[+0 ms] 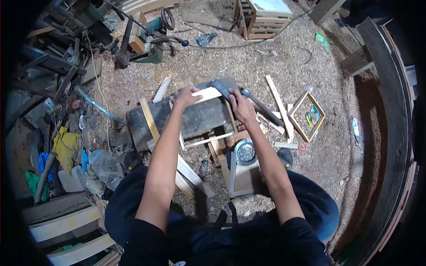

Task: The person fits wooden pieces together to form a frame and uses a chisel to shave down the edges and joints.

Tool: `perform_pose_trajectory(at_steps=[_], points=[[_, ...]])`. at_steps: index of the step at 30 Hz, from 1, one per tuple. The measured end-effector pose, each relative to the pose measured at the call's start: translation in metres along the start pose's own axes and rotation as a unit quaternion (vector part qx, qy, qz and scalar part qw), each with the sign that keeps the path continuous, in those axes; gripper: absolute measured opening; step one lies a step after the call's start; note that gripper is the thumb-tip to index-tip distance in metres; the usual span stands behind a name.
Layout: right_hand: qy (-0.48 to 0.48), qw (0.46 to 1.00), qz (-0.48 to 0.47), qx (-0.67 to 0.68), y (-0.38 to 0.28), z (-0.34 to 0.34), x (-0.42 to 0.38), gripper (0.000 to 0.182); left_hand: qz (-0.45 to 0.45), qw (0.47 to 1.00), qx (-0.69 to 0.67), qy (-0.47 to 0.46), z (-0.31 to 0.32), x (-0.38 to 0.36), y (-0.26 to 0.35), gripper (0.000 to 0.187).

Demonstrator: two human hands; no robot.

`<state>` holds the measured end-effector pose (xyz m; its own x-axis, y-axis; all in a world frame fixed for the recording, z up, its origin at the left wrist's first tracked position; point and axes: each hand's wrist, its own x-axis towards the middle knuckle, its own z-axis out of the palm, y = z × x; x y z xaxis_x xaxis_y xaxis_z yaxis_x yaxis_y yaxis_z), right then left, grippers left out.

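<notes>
My left hand (pixel 187 96) is closed on a short, pale wooden piece (pixel 207 94) above a dark, worn wooden block (pixel 195 119). My right hand (pixel 242 107) is closed at the block's right end, its fingertips against a dark, flat piece (pixel 225 85); what it grips is partly hidden. Just right of that hand lies a hammer (pixel 268 114) with a dark handle and a rounded metal head. Thin wooden strips rest on and around the block. Below my right hand, a round metal tin (pixel 246 152) stands on a small wooden frame (pixel 246 175) with a panel.
A small rectangular wooden frame (pixel 307 116) and a long strip (pixel 279 106) lie at the right on shavings. A slatted crate (pixel 264 22) and green-framed machine parts (pixel 153 51) stand ahead. Cloth, plastic bags (pixel 106 168) and scrap pile up at left. A timber wall (pixel 390 111) bounds the right.
</notes>
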<state>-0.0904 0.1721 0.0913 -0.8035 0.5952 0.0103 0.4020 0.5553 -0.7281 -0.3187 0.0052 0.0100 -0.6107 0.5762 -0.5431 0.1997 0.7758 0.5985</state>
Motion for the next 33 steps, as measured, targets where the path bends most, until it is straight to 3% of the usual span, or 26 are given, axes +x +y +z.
perform_pose_trajectory(at_steps=[1,3,5,6,7,9,13,15,17,18,20,21,22,23,24,26,28,33], points=[[-0.022,0.999,-0.011,-0.026,-0.003,-0.003,0.006,0.031,0.005,1.0,-0.008,0.002,-0.004,0.001,0.003,0.048],[-0.006,0.999,-0.026,0.047,-0.004,-0.006,0.005,0.033,-0.011,1.0,0.026,0.005,-0.004,-0.001,0.008,0.048],[0.049,0.995,0.039,0.072,-0.013,-0.002,0.0,0.034,-0.011,0.999,0.027,0.025,-0.007,-0.01,0.012,0.048],[-0.061,0.994,0.085,-0.012,-0.009,0.002,-0.003,0.034,0.009,1.0,-0.004,0.016,-0.006,-0.008,0.01,0.047],[-0.059,0.994,0.089,-0.013,-0.004,0.001,-0.006,0.034,0.012,1.0,-0.004,0.012,0.0,-0.011,0.008,0.047],[-0.013,1.0,-0.014,0.01,-0.001,-0.001,0.008,0.035,0.059,0.995,0.032,0.078,-0.002,-0.013,0.015,0.041],[-0.016,0.998,0.052,0.034,0.004,0.012,-0.002,0.035,0.052,0.994,0.038,0.092,-0.009,-0.039,0.035,0.041],[-0.068,0.992,0.077,-0.068,-0.012,-0.01,0.008,0.038,0.079,0.992,0.005,0.1,0.008,0.0,0.0,0.041],[-0.027,0.997,0.068,-0.017,-0.006,-0.011,0.007,0.041,0.109,0.986,0.038,0.119,0.005,-0.012,0.004,0.042],[0.054,0.997,0.051,0.017,0.009,0.007,0.007,0.048,0.091,0.988,0.041,0.118,-0.002,-0.019,0.012,0.045],[0.031,0.988,0.14,0.059,-0.019,-0.004,-0.015,0.067,0.071,0.989,0.047,0.12,-0.002,-0.054,0.022,0.05],[0.005,0.98,0.174,0.093,-0.024,-0.006,-0.026,0.073,0.121,0.971,0.091,0.184,-0.004,-0.085,0.036,0.052],[0.013,0.985,0.152,0.08,-0.014,0.003,-0.032,0.074,0.17,0.945,0.134,0.246,-0.005,-0.106,0.044,0.054],[0.021,0.989,0.13,0.066,0.007,0.022,-0.034,0.075,0.174,0.943,0.136,0.25,-0.005,-0.111,0.043,0.054],[0.067,0.992,0.1,0.042,0.006,0.027,-0.039,0.069,0.182,0.936,0.174,0.245,-0.005,-0.115,0.041,0.056],[0.058,0.988,0.131,0.061,0.01,0.028,-0.042,0.066,0.192,0.926,0.217,0.241,-0.002,-0.124,0.039,0.054],[0.04,0.979,0.173,0.095,-0.007,0.012,-0.049,0.057,0.219,0.917,0.199,0.267,-0.006,-0.143,0.05,0.054],[0.102,0.988,0.118,0.018,-0.041,-0.022,-0.055,0.052,0.273,0.896,0.159,0.312,-0.02,-0.186,0.072,0.061]])
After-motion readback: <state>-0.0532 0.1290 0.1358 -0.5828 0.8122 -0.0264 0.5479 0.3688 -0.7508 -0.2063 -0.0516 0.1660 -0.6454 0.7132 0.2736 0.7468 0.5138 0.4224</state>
